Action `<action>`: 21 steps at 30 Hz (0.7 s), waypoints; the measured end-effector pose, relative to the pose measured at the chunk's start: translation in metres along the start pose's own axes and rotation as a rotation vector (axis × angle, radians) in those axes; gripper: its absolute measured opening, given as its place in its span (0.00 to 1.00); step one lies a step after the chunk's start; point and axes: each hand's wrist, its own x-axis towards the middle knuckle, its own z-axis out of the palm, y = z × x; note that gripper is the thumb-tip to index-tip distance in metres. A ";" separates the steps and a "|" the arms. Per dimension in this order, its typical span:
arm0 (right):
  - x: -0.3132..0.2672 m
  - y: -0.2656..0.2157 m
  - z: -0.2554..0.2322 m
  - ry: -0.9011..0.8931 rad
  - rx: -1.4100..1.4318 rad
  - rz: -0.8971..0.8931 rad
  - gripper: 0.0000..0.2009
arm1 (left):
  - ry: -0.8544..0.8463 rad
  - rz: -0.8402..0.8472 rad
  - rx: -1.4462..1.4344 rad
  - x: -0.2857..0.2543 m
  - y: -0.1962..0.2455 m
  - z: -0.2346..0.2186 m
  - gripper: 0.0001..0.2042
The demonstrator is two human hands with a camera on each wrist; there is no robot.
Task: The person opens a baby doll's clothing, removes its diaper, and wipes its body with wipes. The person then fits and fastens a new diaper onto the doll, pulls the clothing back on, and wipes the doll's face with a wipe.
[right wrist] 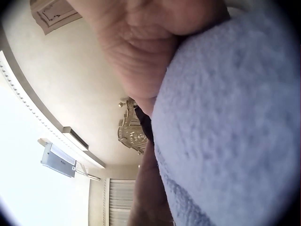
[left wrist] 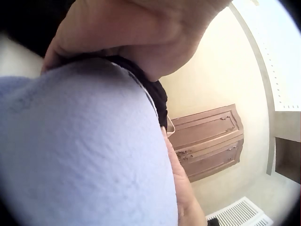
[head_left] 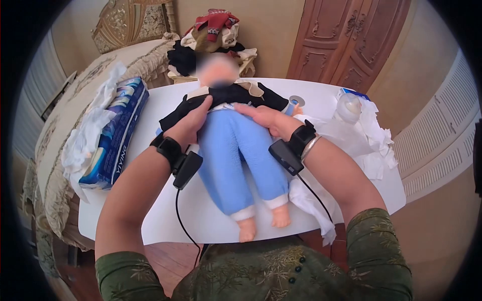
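On white table (head_left: 161, 221), pinning doll (head_left: 232, 140) at waist between thumbs and fingers of left hand (head_left: 191, 123) and right hand (head_left: 269, 119); can't tell finger spread.

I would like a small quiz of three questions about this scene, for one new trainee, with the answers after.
1. True or false: the left hand and the right hand both touch the doll.
2. What lies along the person's left side of the table? a) bottle; b) YIYING pack; c) red sweater
3. Fill in: the trousers are light ____.

Key: 1 true; 2 b; 3 blue
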 end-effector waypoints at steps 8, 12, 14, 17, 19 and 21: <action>-0.005 -0.004 0.009 0.112 -0.189 -0.128 0.41 | 0.049 0.013 -0.227 -0.004 -0.002 0.001 0.25; -0.022 -0.012 0.016 0.159 -0.300 -0.238 0.43 | 0.075 0.038 -0.304 -0.030 0.003 0.007 0.25; -0.038 -0.022 0.022 0.236 -0.388 -0.299 0.42 | 0.028 0.093 -0.385 -0.038 0.005 0.008 0.27; -0.044 -0.030 0.023 0.294 -0.498 -0.434 0.41 | -0.175 0.151 -0.570 -0.034 0.009 -0.005 0.32; -0.053 -0.037 0.025 0.312 -0.534 -0.504 0.40 | -0.197 0.140 -0.568 -0.042 0.018 -0.009 0.34; -0.066 -0.048 0.029 0.328 -0.571 -0.577 0.40 | -0.218 0.131 -0.568 -0.060 0.033 -0.006 0.37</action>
